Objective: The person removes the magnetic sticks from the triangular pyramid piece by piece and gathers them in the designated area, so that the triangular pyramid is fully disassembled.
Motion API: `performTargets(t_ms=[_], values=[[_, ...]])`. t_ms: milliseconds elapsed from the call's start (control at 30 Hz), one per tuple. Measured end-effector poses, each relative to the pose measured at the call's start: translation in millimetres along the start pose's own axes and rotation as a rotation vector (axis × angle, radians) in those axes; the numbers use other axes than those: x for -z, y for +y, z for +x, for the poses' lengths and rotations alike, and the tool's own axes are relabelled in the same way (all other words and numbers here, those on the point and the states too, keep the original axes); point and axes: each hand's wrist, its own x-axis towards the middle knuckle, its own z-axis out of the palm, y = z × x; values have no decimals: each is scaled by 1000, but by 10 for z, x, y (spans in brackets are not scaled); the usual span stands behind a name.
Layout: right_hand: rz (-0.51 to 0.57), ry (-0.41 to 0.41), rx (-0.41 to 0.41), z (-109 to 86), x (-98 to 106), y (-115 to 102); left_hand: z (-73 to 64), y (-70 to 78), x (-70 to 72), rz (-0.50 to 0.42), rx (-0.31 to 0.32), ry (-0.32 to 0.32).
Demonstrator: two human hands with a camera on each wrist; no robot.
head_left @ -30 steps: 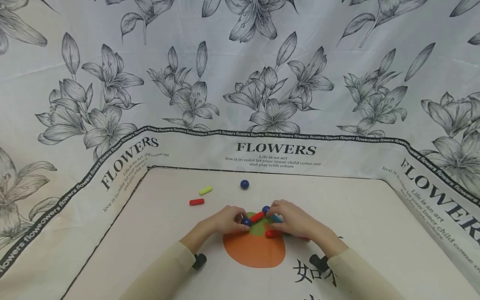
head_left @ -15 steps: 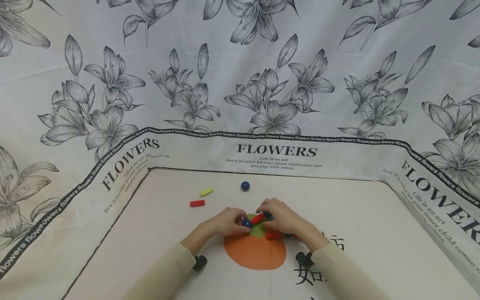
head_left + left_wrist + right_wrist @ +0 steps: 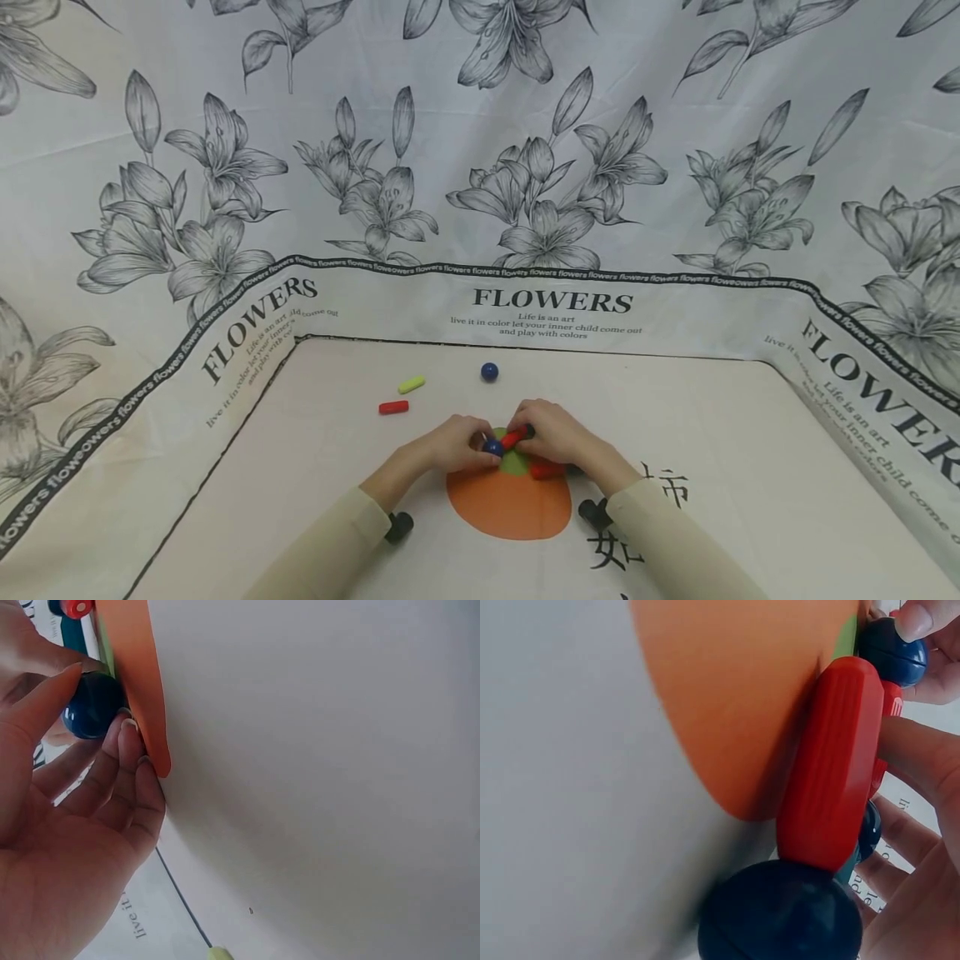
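Note:
My left hand [image 3: 452,442] pinches a glossy blue ball [image 3: 94,705] between thumb and fingers. From that ball a short red rod [image 3: 514,437] runs up to the right, toward a second blue ball [image 3: 870,829] that the fingers of my right hand [image 3: 558,435] curl round. The head view largely hides this second ball behind the fingers. Under the right palm another red rod [image 3: 829,765] lies low over the printed orange patch, its end against a large-looking blue ball [image 3: 780,922]. A sliver of teal [image 3: 847,871] shows behind them.
Farther back on the white cloth [image 3: 712,433] lie a loose blue ball [image 3: 489,372], a yellow-green rod [image 3: 411,384] and a red rod [image 3: 393,407]. A flower-printed curtain [image 3: 555,208] rises behind and at both sides. Dark wrist cameras [image 3: 400,525] sit by the sleeves.
My right hand has shifted left and toward me, its fingers closing over the far blue ball on the red rod. The left hand keeps its grip in place.

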Motion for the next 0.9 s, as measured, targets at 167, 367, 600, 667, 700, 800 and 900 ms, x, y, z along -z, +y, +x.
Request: performTargets(t_ms=[167, 367, 600, 667, 700, 800, 900], values=[[1, -8, -20, 27, 0, 16, 7, -11, -18, -5, 8, 5], [26, -18, -8, 49, -2, 26, -3, -9, -16, -8, 3, 4], [20, -26, -9, 51, -5, -4, -26, -4, -12, -12, 4, -1], [12, -24, 1, 48, -5, -6, -22, -10, -12, -11, 0, -1], [10, -23, 6, 46, -2, -7, -20, -14, -12, -11, -2, -1], [6, -22, 19, 45, 1, -3, -15, -20, -9, -10, -9, -4], [20, -21, 22, 48, 7, 4, -7, -24, -11, -3, -17, -16]])
